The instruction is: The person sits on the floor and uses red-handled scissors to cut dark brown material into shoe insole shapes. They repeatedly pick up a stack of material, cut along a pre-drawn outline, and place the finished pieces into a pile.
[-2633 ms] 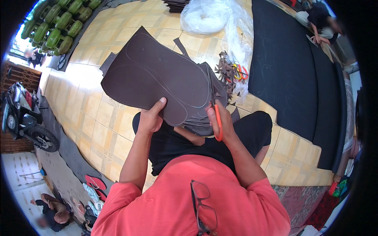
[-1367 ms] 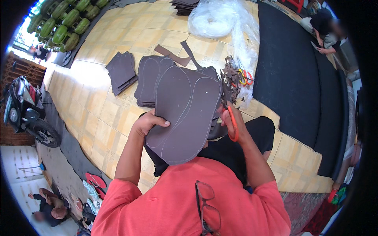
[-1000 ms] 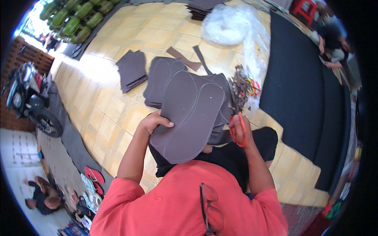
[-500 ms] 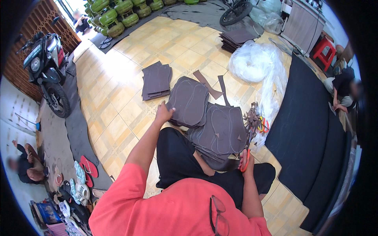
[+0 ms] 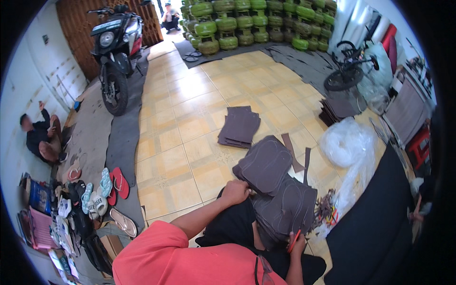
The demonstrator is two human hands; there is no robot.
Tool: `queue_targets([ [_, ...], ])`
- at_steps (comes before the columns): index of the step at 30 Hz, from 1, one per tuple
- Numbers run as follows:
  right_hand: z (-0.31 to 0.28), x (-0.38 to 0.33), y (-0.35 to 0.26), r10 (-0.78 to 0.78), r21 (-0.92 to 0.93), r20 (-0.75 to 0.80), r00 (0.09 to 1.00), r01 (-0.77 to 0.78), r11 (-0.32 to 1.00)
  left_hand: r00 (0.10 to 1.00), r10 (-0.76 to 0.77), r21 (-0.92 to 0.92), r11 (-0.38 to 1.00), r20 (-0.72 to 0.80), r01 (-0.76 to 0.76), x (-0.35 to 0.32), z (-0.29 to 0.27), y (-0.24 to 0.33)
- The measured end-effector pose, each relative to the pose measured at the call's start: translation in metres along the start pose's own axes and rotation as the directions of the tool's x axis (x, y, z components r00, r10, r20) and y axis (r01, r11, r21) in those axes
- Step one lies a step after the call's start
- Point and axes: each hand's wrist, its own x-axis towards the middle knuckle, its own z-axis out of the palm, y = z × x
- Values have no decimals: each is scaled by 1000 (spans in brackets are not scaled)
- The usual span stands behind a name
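Note:
My left hand [image 5: 236, 192] is closed beside the near left edge of a stack of dark brown sheets [image 5: 265, 164] with curved outlines drawn on them. Whatever its curled fingers hold is hidden. A second marked stack [image 5: 285, 202] lies closer to my lap, partly under the first. Next to its near right corner, my right hand [image 5: 298, 247] grips scissors [image 5: 294, 241] by their orange handles; the blades are hard to make out against the dark sheets. Small brown offcuts [image 5: 326, 204] lie heaped to the right, and two narrow brown strips [image 5: 291, 151] lie beyond the stacks.
A smaller brown stack [image 5: 239, 127] lies ahead on the tiles. Clear plastic wrap [image 5: 349, 142] and a black sheet roll out [image 5: 370, 213] on the right. Sandals [image 5: 121, 183] and a motorbike [image 5: 114, 61] stand left. Green gas cylinders [image 5: 228, 23] line the back; people sit at both sides.
The view has swung left and up, so the floor things appear farther right. My left hand has gone from spread at the stack's side to curled near its lower edge. The right hand still holds the scissors.

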Motion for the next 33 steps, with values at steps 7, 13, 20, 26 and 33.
queue_targets([
  [7, 7, 15, 45, -34, -140, 38, 999, 39, 989, 999, 22, 58, 998, 31, -24, 16, 5, 4],
  [13, -1, 4, 9, 78, 42, 72, 994, -81, 996, 996, -28, -201, 978, 84, 44, 21, 14, -13],
  [20, -15, -4, 10, 113, 36, 86, 990, -117, 993, 887, 93, -802, 393, -452, -450, 29, -197, 62],
  [26, 1, -7, -16, 120, 107, 144, 982, -136, 985, 33, 456, -65, -56, -890, -996, -96, -359, 148],
  [33, -14, -7, -11, 75, 93, 85, 994, -83, 992, -83, 436, 28, -132, -896, -991, -107, -350, 167],
])
